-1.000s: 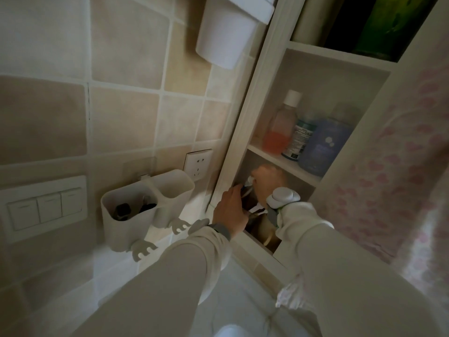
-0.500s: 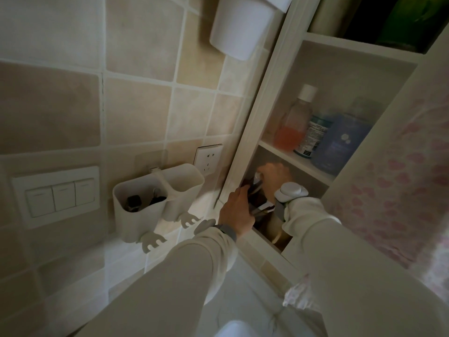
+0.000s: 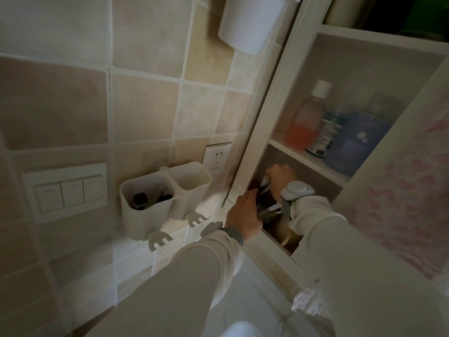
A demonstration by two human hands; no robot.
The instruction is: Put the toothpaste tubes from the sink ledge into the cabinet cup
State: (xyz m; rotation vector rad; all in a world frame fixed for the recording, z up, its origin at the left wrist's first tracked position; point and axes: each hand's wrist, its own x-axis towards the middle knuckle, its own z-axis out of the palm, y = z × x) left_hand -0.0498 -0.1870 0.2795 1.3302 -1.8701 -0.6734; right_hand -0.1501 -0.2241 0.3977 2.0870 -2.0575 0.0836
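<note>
Head view: both hands reach into the lower compartment of the white cabinet (image 3: 257, 132). The left hand (image 3: 243, 216) is at the compartment's front edge, its fingers curled around a dark cup (image 3: 263, 194) that is mostly hidden in shadow. The right hand (image 3: 281, 175), with a grey-white wrist device (image 3: 297, 190), sits just above the cup, fingers closed on pale toothpaste tubes (image 3: 266, 182) whose ends point down into it; how many tubes cannot be told. On the shelf above stand 3 bottles: a pink one (image 3: 306, 120), a teal-labelled one (image 3: 328, 132) and a blue one (image 3: 354, 139). Left of the cabinet, a white double holder (image 3: 165, 198) hangs on the tiled wall (image 3: 145, 93), beside a socket (image 3: 217, 156) and a 3-button switch (image 3: 65, 192).
</note>
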